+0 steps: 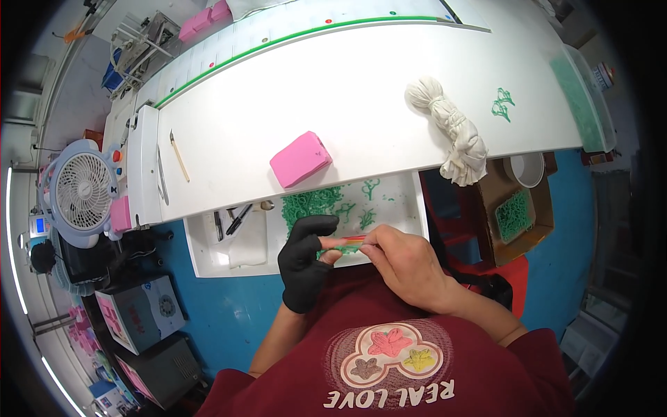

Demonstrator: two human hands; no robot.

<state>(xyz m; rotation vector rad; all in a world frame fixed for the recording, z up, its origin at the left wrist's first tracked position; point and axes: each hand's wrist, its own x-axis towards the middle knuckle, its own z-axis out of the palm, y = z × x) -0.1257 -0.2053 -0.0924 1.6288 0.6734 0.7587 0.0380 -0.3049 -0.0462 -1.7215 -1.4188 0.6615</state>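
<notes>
nearest the lens is the person's dark red shirt front [389, 361] with a printed flower badge, forearms rising from it toward a shallow white tray [208, 260] slung under the front edge of the long white table [292, 104]. left hand [306, 260], in a black glove, is curled with its fingertips closed on one end of a thin stick-like tool [345, 240], red and yellow along its length with a bit of green at it; right hand [403, 260], bare, is pinched together on the other end, so both hands are clamped on the same small piece just over the tray. judging by its size, the tool is light and stiff, easy to snap or drop, best held by its ends between fingertips as it is now. the green lace-like pieces [313, 205] heaped in the tray look thin, limp and apt to tangle; they would want lifting by an edge, gently. their colour is a bright emerald with openwork branching shapes. on the table lie a pink block [300, 159], a knotted white cloth bundle [451, 128], a slim wooden stick [179, 156] and one more green cut-out [501, 104]. a cardboard box [517, 215] to the right holds more green mesh, and a small white fan [80, 191] stands to the left. black pens [236, 220] rest in the tray.
</notes>
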